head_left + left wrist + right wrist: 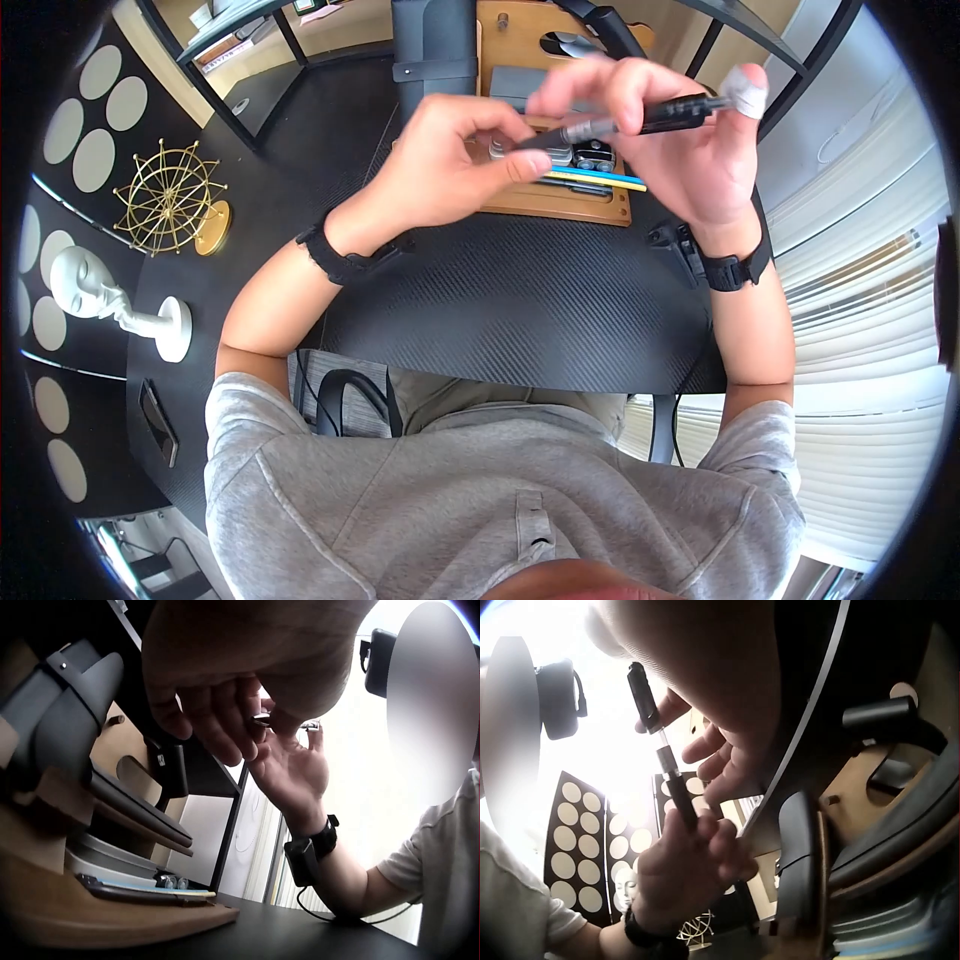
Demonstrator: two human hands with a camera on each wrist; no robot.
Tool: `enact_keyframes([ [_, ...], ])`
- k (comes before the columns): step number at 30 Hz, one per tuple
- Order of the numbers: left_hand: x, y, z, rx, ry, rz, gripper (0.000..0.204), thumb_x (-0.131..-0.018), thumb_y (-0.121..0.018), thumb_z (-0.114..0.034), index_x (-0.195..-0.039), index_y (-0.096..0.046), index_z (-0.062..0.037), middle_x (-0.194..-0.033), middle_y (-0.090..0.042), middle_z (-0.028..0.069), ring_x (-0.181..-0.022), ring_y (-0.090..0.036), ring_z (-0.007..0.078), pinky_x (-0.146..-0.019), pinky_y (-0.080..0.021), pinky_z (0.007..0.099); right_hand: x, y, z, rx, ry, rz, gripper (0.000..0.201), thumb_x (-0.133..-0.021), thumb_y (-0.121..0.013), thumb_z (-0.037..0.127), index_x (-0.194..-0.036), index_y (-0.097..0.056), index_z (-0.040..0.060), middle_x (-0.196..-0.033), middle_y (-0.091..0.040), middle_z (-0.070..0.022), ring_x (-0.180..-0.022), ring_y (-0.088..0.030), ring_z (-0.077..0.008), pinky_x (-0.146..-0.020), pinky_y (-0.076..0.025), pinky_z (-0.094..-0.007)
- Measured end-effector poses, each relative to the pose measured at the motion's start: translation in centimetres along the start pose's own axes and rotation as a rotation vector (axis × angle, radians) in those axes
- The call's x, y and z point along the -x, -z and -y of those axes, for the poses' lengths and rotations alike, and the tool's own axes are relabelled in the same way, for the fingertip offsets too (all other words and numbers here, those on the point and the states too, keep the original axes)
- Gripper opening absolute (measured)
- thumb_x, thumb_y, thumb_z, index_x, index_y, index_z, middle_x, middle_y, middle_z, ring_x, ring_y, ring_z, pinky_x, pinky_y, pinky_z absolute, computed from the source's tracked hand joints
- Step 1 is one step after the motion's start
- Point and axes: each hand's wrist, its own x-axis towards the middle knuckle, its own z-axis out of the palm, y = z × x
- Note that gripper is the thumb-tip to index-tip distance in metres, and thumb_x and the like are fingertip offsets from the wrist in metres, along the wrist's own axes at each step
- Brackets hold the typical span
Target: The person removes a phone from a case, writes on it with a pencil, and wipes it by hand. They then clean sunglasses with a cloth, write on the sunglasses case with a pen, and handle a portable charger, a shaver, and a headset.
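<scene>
A black and silver pen-like object (676, 113) is held up between both hands over the desk. The left hand (450, 165) pinches its dark end between thumb and fingers. At the other end, the right hand (690, 150) has curled fingers against the black barrel, its white-wrapped thumb by the tip. In the right wrist view a silver section (666, 758) lies between the left hand's dark part (681, 796) and the black barrel (643, 697), with a thin pale rod showing between barrel and silver section. The left wrist view mostly hides the object (261, 719) behind fingers.
Beyond the hands is a wooden tray (600, 212) holding a blue and yellow strip (600, 177) and small dark items. A grey case (435, 60) stands behind. On the left are a gold wheel ornament (168, 200), a white head figure (85, 283) and a phone (158, 420).
</scene>
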Motion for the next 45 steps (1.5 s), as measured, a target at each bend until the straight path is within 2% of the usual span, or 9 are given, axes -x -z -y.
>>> enact_keyframes([
  [2,-0.1,-0.5,-0.4,-0.029,-0.023,0.125,0.024,-0.088,-0.084,-0.020,-0.093,-0.073,0.0006,-0.084,-0.073,0.0051,-0.078,-0.065,0.0086,-0.071,-0.051,0.0260,0.1,0.6,0.1,-0.147,-0.105,0.186,0.079,-0.093,-0.021,0.089,-0.080,-0.042,0.0135,-0.078,-0.053,-0.0053,-0.077,-0.056,-0.0234,-0.095,-0.048,-0.0474],
  [5,-0.3,-0.3,-0.2,-0.093,0.104,0.232,0.027,-0.088,-0.084,-0.025,-0.088,-0.072,-0.0004,-0.075,-0.069,0.0037,-0.069,-0.059,0.0080,-0.063,-0.047,0.0261,0.0,-0.1,2.0,-0.144,-0.036,-0.004,0.064,-0.098,-0.031,0.079,-0.083,-0.036,0.0174,-0.064,-0.032,0.0075,-0.055,-0.031,-0.0090,-0.070,-0.039,-0.0329],
  [6,-0.3,-0.2,-0.1,-0.117,0.161,0.269,0.028,-0.089,-0.084,-0.026,-0.086,-0.072,-0.0005,-0.072,-0.067,0.0030,-0.066,-0.058,0.0079,-0.061,-0.046,0.0261,0.3,1.4,2.9,-0.136,-0.032,0.016,0.058,-0.100,-0.035,0.073,-0.086,-0.038,0.0169,-0.064,-0.031,0.0080,-0.055,-0.029,-0.0075,-0.061,-0.027,-0.0290],
  [8,-0.4,0.1,-0.2,-0.144,0.169,0.252,0.034,-0.091,-0.082,-0.030,-0.081,-0.071,-0.0002,-0.062,-0.060,0.0008,-0.058,-0.052,0.0072,-0.055,-0.042,0.0260,0.6,2.6,4.2,-0.146,0.015,-0.029,0.051,-0.102,-0.040,0.065,-0.087,-0.041,0.0156,-0.063,-0.030,0.0078,-0.054,-0.026,-0.0072,-0.059,-0.023,-0.0280],
  [11,-0.6,0.7,1.4,-0.212,0.173,0.249,0.037,-0.091,-0.081,-0.032,-0.076,-0.068,-0.0002,-0.058,-0.057,0.0018,-0.054,-0.050,0.0081,-0.052,-0.041,0.0272,1.4,4.6,5.1,-0.151,0.054,-0.092,0.036,-0.100,-0.048,0.047,-0.087,-0.043,0.0144,-0.061,-0.028,0.0062,-0.055,-0.025,-0.0085,-0.059,-0.025,-0.0283],
  [15,-1.0,1.1,1.8,-0.408,0.271,0.345,0.046,-0.088,-0.081,-0.042,-0.071,-0.068,-0.0007,-0.062,-0.064,0.0135,-0.057,-0.063,0.0249,-0.058,-0.050,0.0363,1.4,5.2,5.8,-0.125,0.111,-0.083,0.032,-0.099,-0.049,0.043,-0.086,-0.044,0.0139,-0.061,-0.027,0.0056,-0.056,-0.025,-0.0094,-0.060,-0.025,-0.0290],
  [17,-1.2,1.4,1.0,-0.497,0.283,0.372,0.046,-0.088,-0.080,-0.043,-0.072,-0.068,-0.0013,-0.063,-0.065,0.0144,-0.059,-0.066,0.0267,-0.058,-0.050,0.0378,1.4,5.0,6.2,-0.148,0.136,-0.143,0.032,-0.098,-0.050,0.042,-0.086,-0.044,0.0137,-0.061,-0.028,0.0055,-0.056,-0.025,-0.0094,-0.060,-0.026,-0.0292],
  [20,-0.7,1.1,1.5,-0.448,0.229,0.342,0.034,-0.090,-0.081,-0.031,-0.079,-0.069,-0.0008,-0.056,-0.056,0.0061,-0.052,-0.055,0.0150,-0.052,-0.043,0.0313,1.8,5.7,6.7,-0.157,0.134,-0.140,0.031,-0.098,-0.052,0.043,-0.087,-0.045,0.0138,-0.062,-0.029,0.0054,-0.058,-0.026,-0.0093,-0.061,-0.025,-0.0294],
  [45,-0.5,1.8,2.7,-0.856,0.161,0.168,0.040,-0.088,-0.079,-0.037,-0.070,-0.061,-0.0062,-0.062,-0.063,0.0147,-0.062,-0.067,0.0341,-0.059,-0.053,0.0430,2.1,5.1,7.0,-0.003,0.176,-0.082,0.032,-0.099,-0.049,0.045,-0.090,-0.047,0.0140,-0.063,-0.033,0.0057,-0.058,-0.025,-0.0087,-0.060,-0.023,-0.0283],
])
